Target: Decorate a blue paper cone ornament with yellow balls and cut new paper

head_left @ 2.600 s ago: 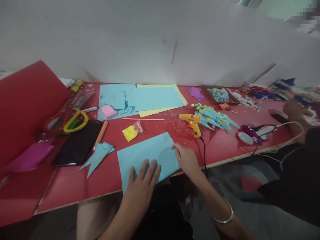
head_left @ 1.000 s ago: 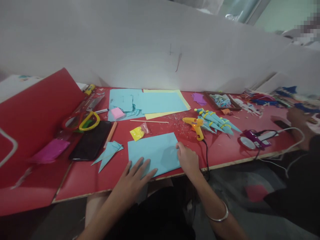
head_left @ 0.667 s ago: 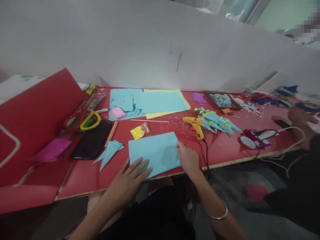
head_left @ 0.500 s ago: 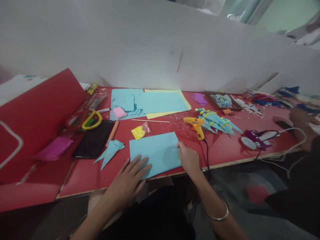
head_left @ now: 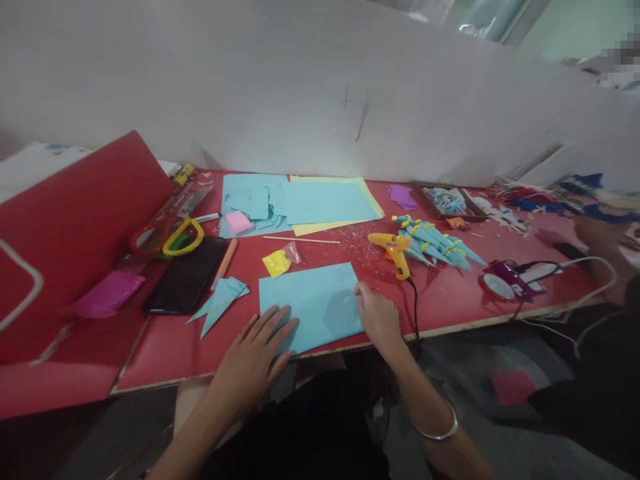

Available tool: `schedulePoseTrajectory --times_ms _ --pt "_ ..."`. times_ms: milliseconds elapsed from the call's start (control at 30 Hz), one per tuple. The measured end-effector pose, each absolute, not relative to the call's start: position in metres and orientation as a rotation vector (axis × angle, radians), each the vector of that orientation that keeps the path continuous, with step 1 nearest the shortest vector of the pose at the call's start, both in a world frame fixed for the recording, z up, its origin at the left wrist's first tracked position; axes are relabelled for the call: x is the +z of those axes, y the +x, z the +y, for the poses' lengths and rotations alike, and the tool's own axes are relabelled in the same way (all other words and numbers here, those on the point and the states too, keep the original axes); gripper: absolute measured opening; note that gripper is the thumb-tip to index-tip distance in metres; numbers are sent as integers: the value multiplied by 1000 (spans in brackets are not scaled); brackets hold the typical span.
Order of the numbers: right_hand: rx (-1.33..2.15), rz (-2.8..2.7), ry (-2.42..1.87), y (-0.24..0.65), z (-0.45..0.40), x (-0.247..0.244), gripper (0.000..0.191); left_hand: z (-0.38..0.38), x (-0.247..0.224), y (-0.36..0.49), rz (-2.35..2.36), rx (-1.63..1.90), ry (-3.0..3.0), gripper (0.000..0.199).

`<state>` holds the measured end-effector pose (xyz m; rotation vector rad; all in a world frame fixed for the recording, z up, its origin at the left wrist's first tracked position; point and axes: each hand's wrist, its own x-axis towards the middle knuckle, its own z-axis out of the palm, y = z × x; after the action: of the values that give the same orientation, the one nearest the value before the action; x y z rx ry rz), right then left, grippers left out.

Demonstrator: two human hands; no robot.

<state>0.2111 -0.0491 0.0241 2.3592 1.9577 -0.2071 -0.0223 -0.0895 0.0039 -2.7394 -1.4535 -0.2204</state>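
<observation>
A sheet of light blue paper (head_left: 315, 303) lies at the front edge of the red table, seemingly folded. Spread fingers of my left hand (head_left: 260, 343) rest flat on its lower left corner. At the paper's right edge, my right hand (head_left: 377, 317) is closed, with thumb and curled finger on the sheet's edge. Left of the sheet are folded blue paper cones (head_left: 221, 303). Just above it lies a small yellow packet (head_left: 277, 263), and a yellow glue gun (head_left: 393, 252) with a lit orange light sits to the right.
Blue cones with yellow trim (head_left: 435, 243) are piled beyond the glue gun. Further blue sheets (head_left: 325, 203) lie at the back by the wall. On the left are a black phone (head_left: 187, 280), yellow-handled scissors (head_left: 185, 237) and a red board (head_left: 75, 220). Another person's arm (head_left: 605, 257) is at far right.
My left hand has shifted very slightly left on the paper. The right hand stays at the paper's edge, and the view has moved a little.
</observation>
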Motion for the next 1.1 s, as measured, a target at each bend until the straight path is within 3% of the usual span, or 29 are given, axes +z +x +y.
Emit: schedulePoseTrajectory --times_ms 1100 --pt "-153 1972 2335 211 -50 25 23 -83 -3 -37 -1394 -227 -2716 53"
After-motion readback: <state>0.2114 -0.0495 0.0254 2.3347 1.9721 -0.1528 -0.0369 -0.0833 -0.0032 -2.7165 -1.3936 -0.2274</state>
